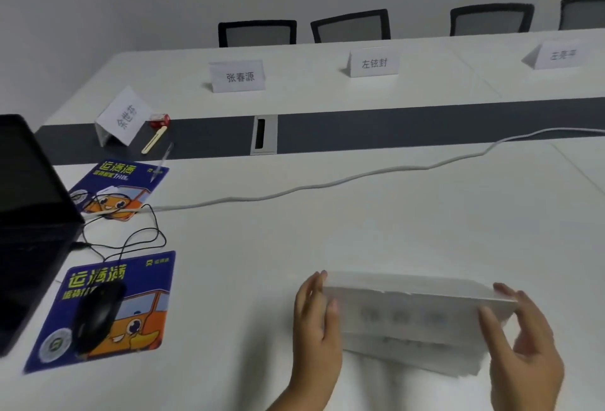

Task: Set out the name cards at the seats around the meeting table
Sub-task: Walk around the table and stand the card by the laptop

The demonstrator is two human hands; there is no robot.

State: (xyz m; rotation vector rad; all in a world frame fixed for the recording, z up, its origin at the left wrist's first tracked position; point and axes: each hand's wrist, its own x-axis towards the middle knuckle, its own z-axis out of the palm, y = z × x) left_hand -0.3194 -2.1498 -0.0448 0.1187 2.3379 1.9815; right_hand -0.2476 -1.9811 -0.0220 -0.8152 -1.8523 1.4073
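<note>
Blurred name card (406, 309) between left hand (316, 315) and right hand (523, 335), both apparently clasping its ends.

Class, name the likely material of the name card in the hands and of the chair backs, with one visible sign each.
Name card: probably matte white paper or thin card; it is folded with a sharp crease and the print shows faintly. Chair backs: likely grey mesh fabric in a black frame, perhaps plastic; the panel looks semi-sheer.

Folded white paper name card (415, 312) on white meeting table (360, 230), near edge, btwn left hand (316, 319) & right hand (523, 342). Black computer mouse (98, 315) on blue cartoon-print mouse pad (137, 279) far left. Three white tent-fold name cards (238, 76) along far side, before black mesh-back chairs (352, 26).
</note>
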